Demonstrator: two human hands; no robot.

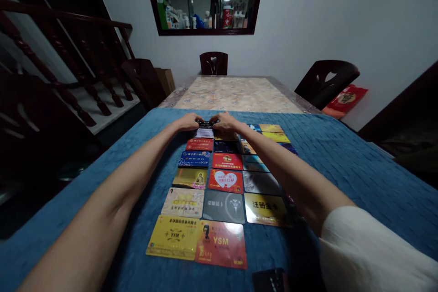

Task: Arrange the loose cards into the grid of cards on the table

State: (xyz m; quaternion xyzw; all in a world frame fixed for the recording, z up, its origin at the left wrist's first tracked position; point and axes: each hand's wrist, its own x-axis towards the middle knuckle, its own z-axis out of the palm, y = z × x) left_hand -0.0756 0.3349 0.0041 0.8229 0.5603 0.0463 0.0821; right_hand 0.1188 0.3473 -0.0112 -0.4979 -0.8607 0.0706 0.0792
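Both arms reach to the far end of several rows of plastic cards on the blue cloth. My left hand (189, 122) grips the left end of a dark card (205, 124), and my right hand (223, 122) has its fingers on the other end. Just below it lies a pale card (204, 133), then a red card (200, 144) and a blue card (195, 159). Nearest me are a gold card (173, 237) and a red YSM card (221, 244). My right forearm covers part of the right-hand columns.
The blue cloth (137, 155) covers the near part of the table, with a patterned tabletop (236, 93) beyond. A dark stack (271, 280) sits at the near edge. Chairs (325, 83) stand around, and a red bag (346, 100) is at the right.
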